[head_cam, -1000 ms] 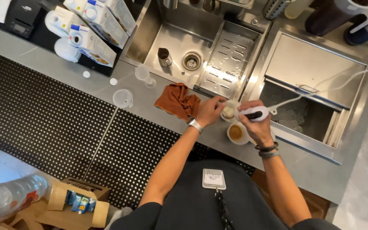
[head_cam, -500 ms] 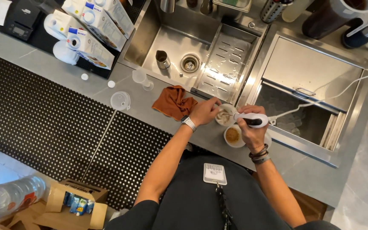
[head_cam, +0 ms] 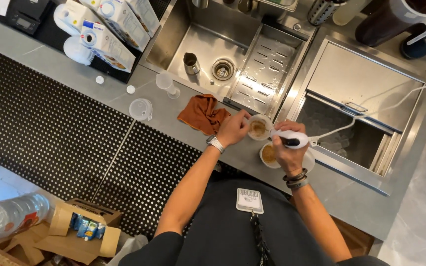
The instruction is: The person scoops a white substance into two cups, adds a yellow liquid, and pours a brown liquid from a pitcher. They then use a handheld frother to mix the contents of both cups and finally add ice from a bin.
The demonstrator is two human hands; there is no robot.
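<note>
My left hand [head_cam: 233, 129] grips the side of a small cup [head_cam: 258, 127] holding brown frothy liquid, which stands on the steel counter. My right hand [head_cam: 287, 150] is closed around a white corded hand frother [head_cam: 292, 139], whose tip points into that cup. A second small cup [head_cam: 268, 154] with brown liquid sits just below, partly covered by my right hand. A watch is on my left wrist and bands are on my right wrist.
A rust-coloured cloth [head_cam: 204, 114] lies left of the cups. Behind are a sink [head_cam: 208, 42] with a metal pitcher [head_cam: 190, 63], a drain rack [head_cam: 265, 69] and an ice well [head_cam: 343, 133]. A clear lid [head_cam: 140, 109], a clear cup [head_cam: 166, 83] and milk cartons [head_cam: 112, 27] stand left.
The view has shifted slightly. Both hands stay at the cup, with the frother still in it; nothing was picked up or let go.
</note>
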